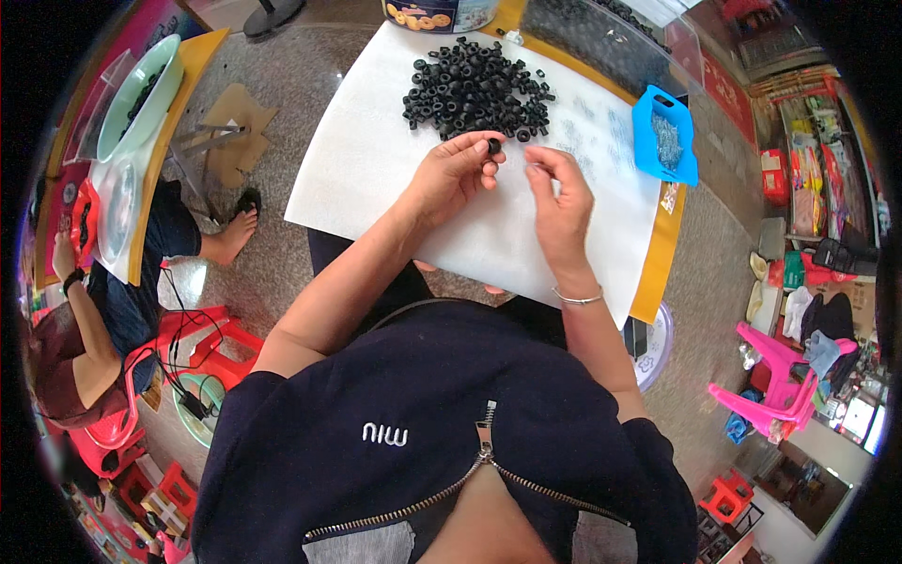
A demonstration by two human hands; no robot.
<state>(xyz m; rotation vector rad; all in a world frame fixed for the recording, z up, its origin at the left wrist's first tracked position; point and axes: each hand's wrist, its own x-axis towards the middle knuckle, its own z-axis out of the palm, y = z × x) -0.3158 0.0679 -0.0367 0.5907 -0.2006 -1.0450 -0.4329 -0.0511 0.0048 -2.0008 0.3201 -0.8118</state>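
Between the thumb and fingertips of my left hand (453, 175) is a small round black part (494, 146). My right hand (562, 199) is beside it, thumb and forefinger pinched close together; whatever they hold, if anything, is too small to make out. The two hands are a short way apart over the white sheet (357, 169) on the table. Just beyond them lies a heap of small black ring-like parts (474, 89). A blue tray (643, 127) with small, shiny, pale pieces (666, 141) stands at the right edge of the sheet.
A round tin (440, 15) and a clear plastic box (601, 38) stand at the far edge. On the left, another person (89, 329) sits at a table with a green basin (141, 94) and a red tray (85, 221). A pink stool (775, 376) is on the right.
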